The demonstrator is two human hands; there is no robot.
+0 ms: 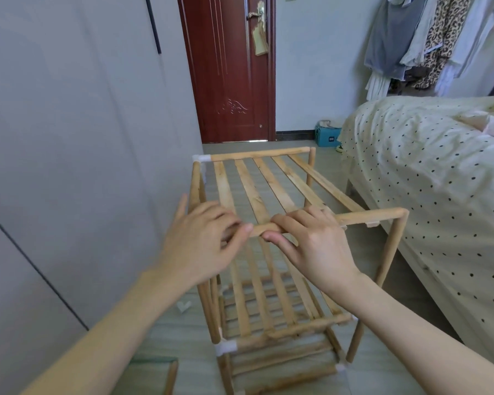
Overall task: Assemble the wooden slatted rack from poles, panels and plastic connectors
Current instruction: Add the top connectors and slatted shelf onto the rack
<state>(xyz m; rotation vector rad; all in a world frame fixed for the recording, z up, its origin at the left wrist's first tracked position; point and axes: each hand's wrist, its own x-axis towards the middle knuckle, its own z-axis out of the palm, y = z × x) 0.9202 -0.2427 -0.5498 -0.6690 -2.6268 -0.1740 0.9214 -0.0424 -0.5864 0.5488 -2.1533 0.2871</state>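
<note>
The near top rail [362, 217] of the rack [268, 252] is held at its free left end: right hand [311, 240] curled round it, thumb beneath. Left hand [203, 238] sits just left of that grip, fingertips bent at the rail tip; whether a connector is pinched there cannot be told. Step judged: closing the near-left top corner. Next move calls for aligning rail end with the post [196, 183] just left of the grip. Counted: two slatted panels seen clearly, five slats in the top one, one loose white connector [184, 305] on the floor below.
</note>
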